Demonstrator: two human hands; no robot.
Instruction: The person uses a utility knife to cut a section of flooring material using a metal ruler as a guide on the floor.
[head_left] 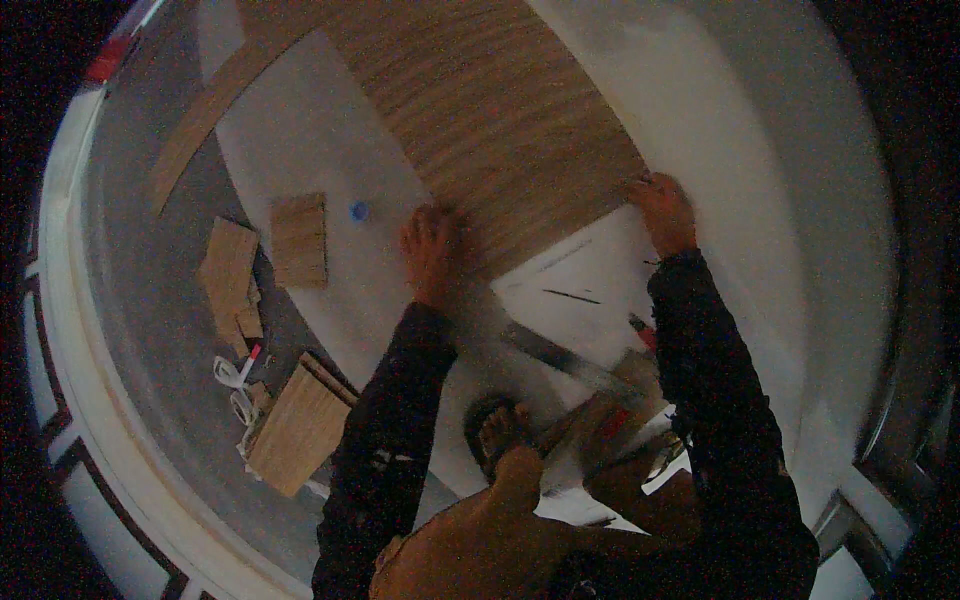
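A wide surface of brown wood-grain floor planks stretches away from me over a pale sheet. At its near left corner my left hand lies with the fingers a little apart, touching the edge. My right hand is at the near right corner, fingertips closed on the rim of the last plank. Dim light blurs the finger details. Between my forearms, on the white sheet, are a thin dark strip and a long flat grey metal tool, perhaps a square or ruler. A red-and-black handled tool lies beside my right forearm.
Cut plank pieces lie at the left, with a square offcut and smaller scraps beyond. A small blue round object sits near them. White cord lies among the scraps. My foot rests below my hands.
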